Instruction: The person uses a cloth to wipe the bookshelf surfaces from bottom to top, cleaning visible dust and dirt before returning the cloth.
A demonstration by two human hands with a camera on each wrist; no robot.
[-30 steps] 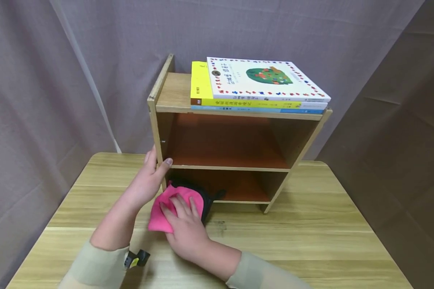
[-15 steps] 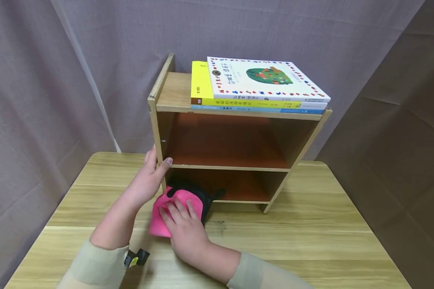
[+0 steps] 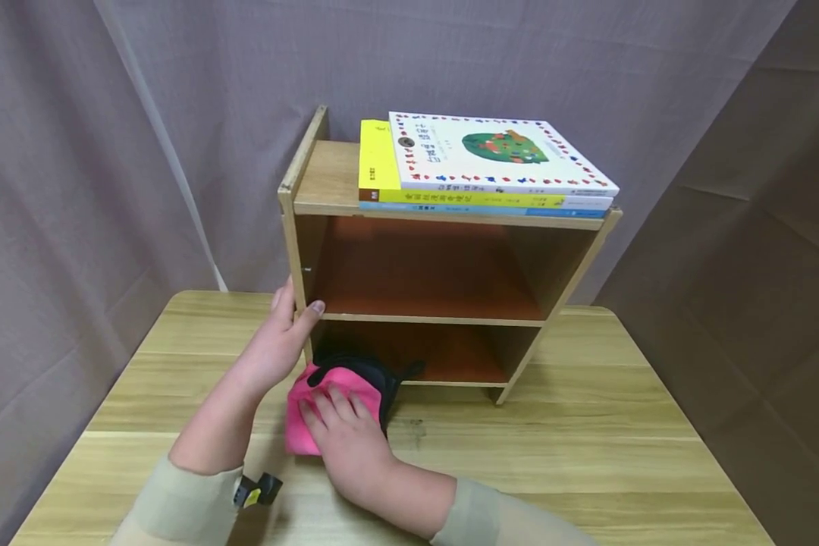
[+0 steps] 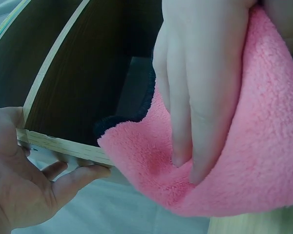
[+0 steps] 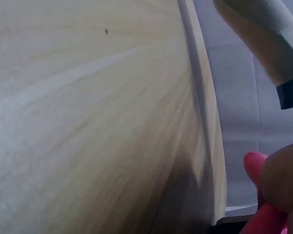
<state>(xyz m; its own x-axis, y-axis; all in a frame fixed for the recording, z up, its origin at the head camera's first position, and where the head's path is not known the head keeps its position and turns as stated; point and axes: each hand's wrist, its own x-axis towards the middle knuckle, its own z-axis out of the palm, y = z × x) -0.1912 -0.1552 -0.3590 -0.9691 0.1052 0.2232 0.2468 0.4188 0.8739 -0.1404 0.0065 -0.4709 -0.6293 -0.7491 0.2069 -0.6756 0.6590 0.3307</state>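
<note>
A small wooden shelf unit (image 3: pixel 450 321) stands on the table, its front facing me. My left hand (image 3: pixel 280 341) grips its left side panel, thumb on the front edge near the middle board and fingers round the outside. My right hand (image 3: pixel 355 444) holds a fluffy pink cleaning cloth (image 3: pixel 299 428) with a black edge and back against the lower front of that panel. In the left wrist view, the right fingers (image 4: pixel 207 122) lie long over the cloth and press into it; the right thumb is hidden there. Part of the black side reaches into the bottom compartment.
Books (image 3: pixel 491 155) lie stacked on the top board: white uppermost, then yellow and blue, their spines near the front edge. Grey curtains (image 3: pixel 198 98) hang behind and beside the wooden table (image 3: pixel 587 455). A black strap device (image 3: pixel 255 489) sits at the left sleeve's cuff.
My right hand and the pink cloth have slid slightly down along the panel, and a black flap shows at the cloth's top. My left hand keeps its hold in the same place.
</note>
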